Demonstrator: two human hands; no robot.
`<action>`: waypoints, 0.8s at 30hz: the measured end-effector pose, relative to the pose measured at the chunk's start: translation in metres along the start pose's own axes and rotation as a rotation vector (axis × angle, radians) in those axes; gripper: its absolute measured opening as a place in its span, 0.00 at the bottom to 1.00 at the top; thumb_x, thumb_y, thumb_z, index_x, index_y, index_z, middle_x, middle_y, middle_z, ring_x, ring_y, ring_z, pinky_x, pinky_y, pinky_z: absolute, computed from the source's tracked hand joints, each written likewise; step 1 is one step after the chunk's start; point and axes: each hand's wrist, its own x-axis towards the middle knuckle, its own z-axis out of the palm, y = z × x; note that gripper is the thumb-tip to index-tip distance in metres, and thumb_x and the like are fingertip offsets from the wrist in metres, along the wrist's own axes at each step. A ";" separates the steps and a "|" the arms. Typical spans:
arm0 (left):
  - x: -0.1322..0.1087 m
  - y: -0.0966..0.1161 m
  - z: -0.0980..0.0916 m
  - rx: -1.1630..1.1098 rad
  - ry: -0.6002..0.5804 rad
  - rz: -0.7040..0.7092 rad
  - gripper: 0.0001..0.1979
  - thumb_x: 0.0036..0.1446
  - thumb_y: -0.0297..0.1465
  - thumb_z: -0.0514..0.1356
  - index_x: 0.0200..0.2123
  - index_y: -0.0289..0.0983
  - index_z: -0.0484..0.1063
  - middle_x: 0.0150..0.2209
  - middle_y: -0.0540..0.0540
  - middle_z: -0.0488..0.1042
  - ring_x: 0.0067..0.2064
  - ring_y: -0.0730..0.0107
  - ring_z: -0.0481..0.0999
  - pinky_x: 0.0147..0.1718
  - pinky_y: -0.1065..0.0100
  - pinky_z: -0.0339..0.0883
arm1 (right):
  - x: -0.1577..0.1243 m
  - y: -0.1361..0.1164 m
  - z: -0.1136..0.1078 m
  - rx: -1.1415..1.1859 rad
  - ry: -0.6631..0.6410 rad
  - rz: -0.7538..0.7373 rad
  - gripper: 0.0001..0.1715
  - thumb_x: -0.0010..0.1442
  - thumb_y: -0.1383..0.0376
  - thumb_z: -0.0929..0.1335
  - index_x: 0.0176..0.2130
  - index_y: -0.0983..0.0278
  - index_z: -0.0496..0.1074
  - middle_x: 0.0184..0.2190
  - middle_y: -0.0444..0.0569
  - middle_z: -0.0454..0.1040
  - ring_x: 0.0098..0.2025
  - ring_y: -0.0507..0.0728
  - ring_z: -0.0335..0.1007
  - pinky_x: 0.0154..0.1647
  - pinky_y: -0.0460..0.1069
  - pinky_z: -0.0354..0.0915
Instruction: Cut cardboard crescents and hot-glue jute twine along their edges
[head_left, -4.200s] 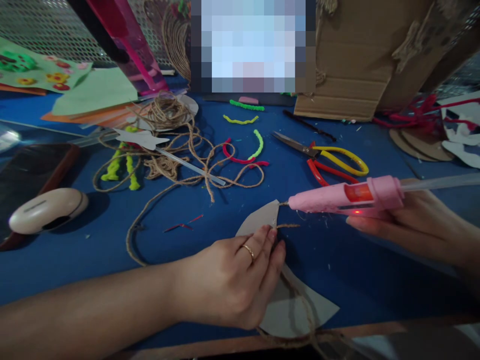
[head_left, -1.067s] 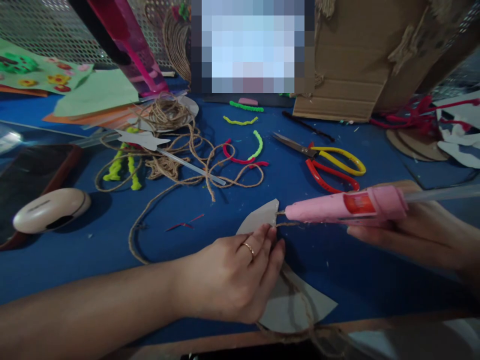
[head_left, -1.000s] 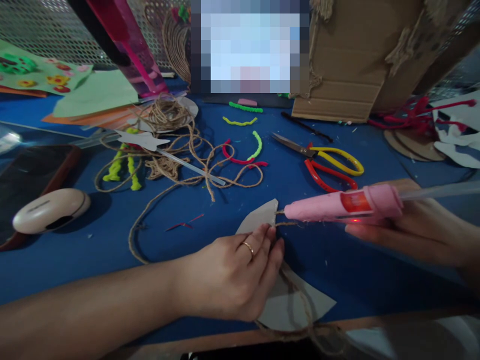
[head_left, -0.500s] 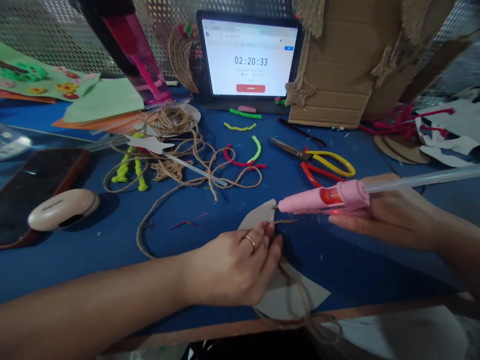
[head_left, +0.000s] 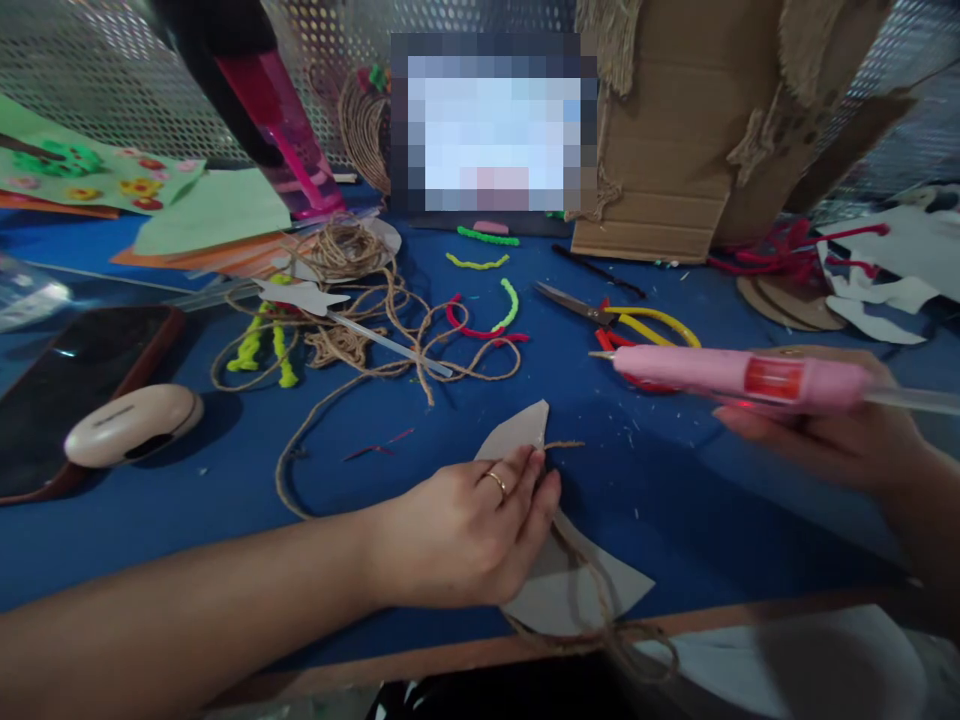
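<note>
My left hand [head_left: 480,530] is closed over a curved piece of grey card [head_left: 592,580], its fingers pressing at the inner edge. A strand of jute twine [head_left: 564,444] sticks out past the fingertips. More twine leaves under the hand and hangs over the table's front edge. In my right hand [head_left: 832,430] is a pink hot glue gun [head_left: 690,372], its nozzle pointing left, apart from the card, with a clear glue stick [head_left: 911,399] out of its back. The fingers round its handle are partly hidden.
Scissors [head_left: 645,322] with yellow and red handles lie behind the glue gun. Tangled twine [head_left: 345,245], pipe cleaner pieces [head_left: 478,262], a phone [head_left: 67,390] and a pale oval case [head_left: 135,425] lie leftward. A blurred screen [head_left: 495,125] and cardboard [head_left: 652,150] stand at the back.
My right hand has drawn the glue gun up and right, so its nozzle has left the card's upper tip. The left hand stays pressed on the card.
</note>
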 end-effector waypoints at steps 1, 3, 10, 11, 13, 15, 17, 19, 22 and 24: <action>0.000 0.000 0.000 0.000 0.002 0.002 0.17 0.59 0.20 0.46 0.44 0.22 0.72 0.39 0.32 0.77 0.43 0.58 0.78 0.35 0.65 0.76 | -0.008 0.005 0.000 -0.079 0.102 -0.045 0.11 0.58 0.57 0.63 0.28 0.60 0.67 0.24 0.50 0.71 0.27 0.58 0.67 0.28 0.52 0.61; 0.000 0.000 0.001 0.006 0.012 -0.001 0.16 0.59 0.21 0.47 0.43 0.23 0.72 0.39 0.32 0.78 0.43 0.58 0.78 0.36 0.65 0.76 | -0.023 0.020 0.001 -0.241 0.216 0.021 0.14 0.58 0.55 0.63 0.29 0.62 0.68 0.20 0.50 0.68 0.23 0.58 0.64 0.25 0.52 0.59; 0.001 0.000 0.000 0.036 0.009 -0.013 0.17 0.59 0.20 0.45 0.42 0.25 0.73 0.39 0.35 0.78 0.43 0.60 0.78 0.38 0.66 0.76 | -0.037 0.067 0.003 -0.195 -0.022 0.825 0.20 0.50 0.52 0.66 0.18 0.62 0.63 0.16 0.52 0.66 0.25 0.60 0.69 0.28 0.52 0.60; 0.001 0.000 0.000 0.040 0.004 -0.014 0.18 0.60 0.20 0.45 0.42 0.25 0.73 0.39 0.35 0.78 0.42 0.61 0.78 0.38 0.67 0.76 | -0.034 0.068 0.003 -0.108 -0.047 0.887 0.20 0.51 0.52 0.65 0.19 0.63 0.64 0.15 0.52 0.67 0.24 0.59 0.69 0.28 0.52 0.61; 0.001 0.000 -0.001 0.043 0.004 -0.012 0.18 0.60 0.20 0.45 0.42 0.25 0.73 0.39 0.35 0.78 0.42 0.61 0.79 0.37 0.67 0.76 | -0.028 0.068 0.001 0.038 -0.076 0.989 0.20 0.53 0.52 0.65 0.21 0.64 0.66 0.16 0.51 0.69 0.22 0.57 0.68 0.27 0.51 0.61; 0.002 0.000 -0.001 0.037 0.009 -0.012 0.17 0.59 0.20 0.45 0.42 0.24 0.73 0.39 0.34 0.78 0.42 0.61 0.79 0.37 0.67 0.76 | -0.024 0.068 0.001 0.075 -0.105 1.017 0.19 0.53 0.52 0.65 0.23 0.64 0.66 0.17 0.50 0.69 0.21 0.55 0.66 0.26 0.50 0.59; 0.003 -0.001 -0.001 0.027 0.017 -0.014 0.17 0.59 0.20 0.45 0.42 0.24 0.73 0.39 0.34 0.78 0.42 0.60 0.79 0.37 0.66 0.76 | -0.027 0.070 0.000 0.037 -0.116 0.989 0.16 0.53 0.53 0.66 0.25 0.63 0.65 0.19 0.49 0.69 0.20 0.54 0.64 0.25 0.50 0.57; 0.003 -0.001 -0.001 0.017 0.020 -0.017 0.17 0.59 0.20 0.46 0.42 0.24 0.73 0.39 0.34 0.78 0.42 0.59 0.79 0.37 0.66 0.76 | -0.038 0.077 -0.002 -0.011 -0.056 0.958 0.14 0.52 0.54 0.68 0.28 0.62 0.64 0.23 0.49 0.71 0.24 0.55 0.66 0.27 0.50 0.59; 0.002 -0.001 -0.001 0.006 0.029 -0.011 0.15 0.58 0.21 0.49 0.42 0.23 0.73 0.39 0.33 0.78 0.42 0.58 0.79 0.35 0.66 0.76 | -0.064 0.081 -0.009 -0.186 0.059 1.050 0.17 0.48 0.51 0.70 0.28 0.60 0.63 0.27 0.52 0.72 0.26 0.56 0.67 0.27 0.52 0.61; 0.001 -0.001 0.000 0.002 0.024 -0.009 0.14 0.58 0.22 0.50 0.42 0.23 0.73 0.39 0.32 0.78 0.42 0.58 0.79 0.36 0.66 0.76 | -0.076 0.069 -0.016 -0.289 -0.022 1.105 0.20 0.45 0.47 0.70 0.25 0.59 0.65 0.22 0.50 0.71 0.21 0.57 0.64 0.22 0.52 0.58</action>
